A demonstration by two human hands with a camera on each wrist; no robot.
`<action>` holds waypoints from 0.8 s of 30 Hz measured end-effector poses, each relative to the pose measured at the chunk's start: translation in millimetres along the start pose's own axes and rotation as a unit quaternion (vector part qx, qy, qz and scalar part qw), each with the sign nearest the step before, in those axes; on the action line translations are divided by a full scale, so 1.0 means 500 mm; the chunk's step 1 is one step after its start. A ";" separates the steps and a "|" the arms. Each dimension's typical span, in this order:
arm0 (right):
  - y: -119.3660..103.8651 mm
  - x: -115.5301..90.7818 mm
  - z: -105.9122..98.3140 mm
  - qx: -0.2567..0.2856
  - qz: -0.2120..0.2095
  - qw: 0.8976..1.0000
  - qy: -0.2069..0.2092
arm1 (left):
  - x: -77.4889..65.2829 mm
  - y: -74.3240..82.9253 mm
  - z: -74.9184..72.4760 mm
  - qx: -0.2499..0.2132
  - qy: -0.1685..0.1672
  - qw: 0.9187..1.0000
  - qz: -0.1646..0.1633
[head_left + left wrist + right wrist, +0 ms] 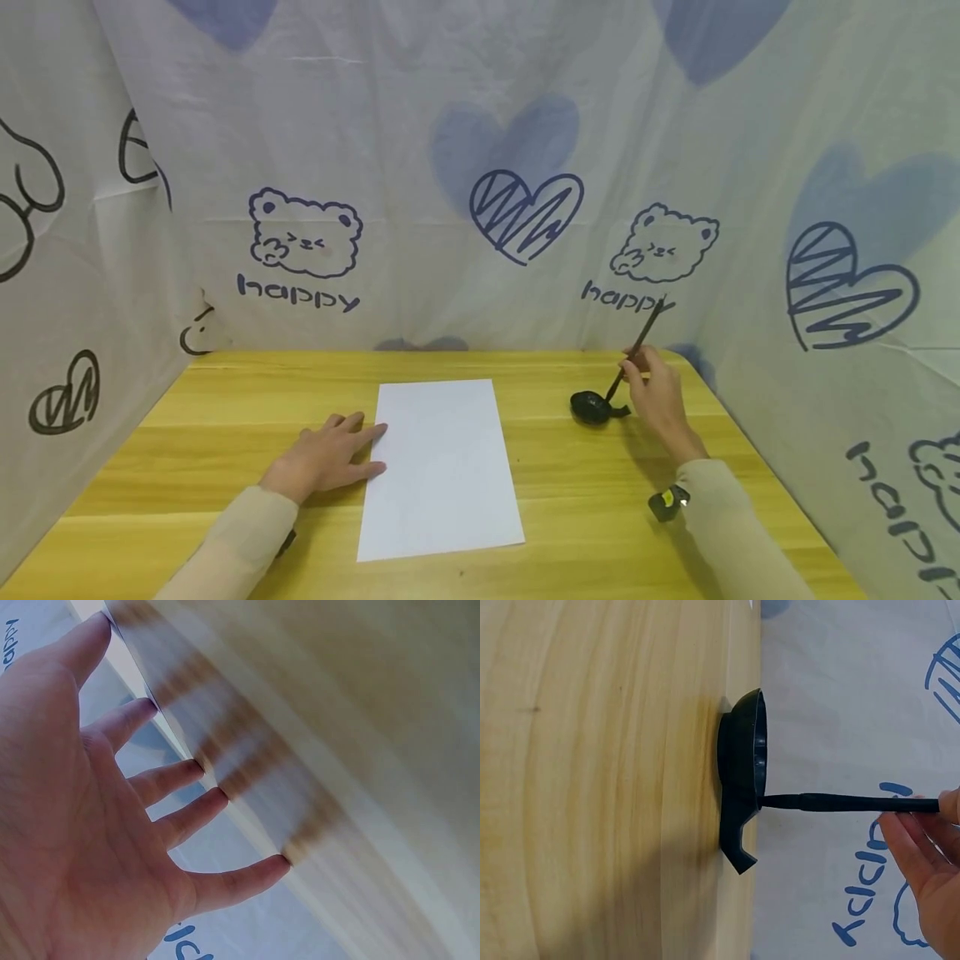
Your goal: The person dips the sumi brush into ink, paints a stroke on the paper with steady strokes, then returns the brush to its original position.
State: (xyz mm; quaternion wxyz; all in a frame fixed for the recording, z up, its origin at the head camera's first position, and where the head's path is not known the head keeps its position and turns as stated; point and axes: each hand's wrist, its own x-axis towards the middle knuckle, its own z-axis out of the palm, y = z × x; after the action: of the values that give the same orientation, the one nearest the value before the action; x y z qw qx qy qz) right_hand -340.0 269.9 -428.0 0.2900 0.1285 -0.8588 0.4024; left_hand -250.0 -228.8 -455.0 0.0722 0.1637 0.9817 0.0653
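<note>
My right hand [662,402] pinches a dark writing brush [649,325] between thumb and fingers. The brush leans over a small black ink dish [588,408] that stands on the table's right side. In the right wrist view the brush tip [769,801] meets the dish's rim beside its bent handle [736,847]. A white sheet of paper [442,475] lies on the table, with no marks showing. My left hand [324,456] rests at the paper's left edge, thumb and one finger over it. Its spread fingers [176,782] touch down at their tips in the left wrist view.
The yellow wood-grain table [577,508] ends at a pale curtain [412,283] printed with hearts and bears. Curtains also hang along the left and right sides. A small dark device [667,503] is strapped at my right wrist.
</note>
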 end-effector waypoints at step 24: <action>0.001 -0.002 0.005 0.005 -0.005 1.000 0.005 | -0.002 0.007 -0.008 -0.005 -0.001 1.000 -0.001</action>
State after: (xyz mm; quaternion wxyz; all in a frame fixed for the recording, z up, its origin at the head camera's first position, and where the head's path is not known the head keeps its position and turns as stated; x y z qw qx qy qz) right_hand -340.6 268.4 -430.1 0.2963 0.1324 -0.8546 0.4054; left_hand -248.4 -226.3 -450.6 0.0737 0.1627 0.9814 0.0703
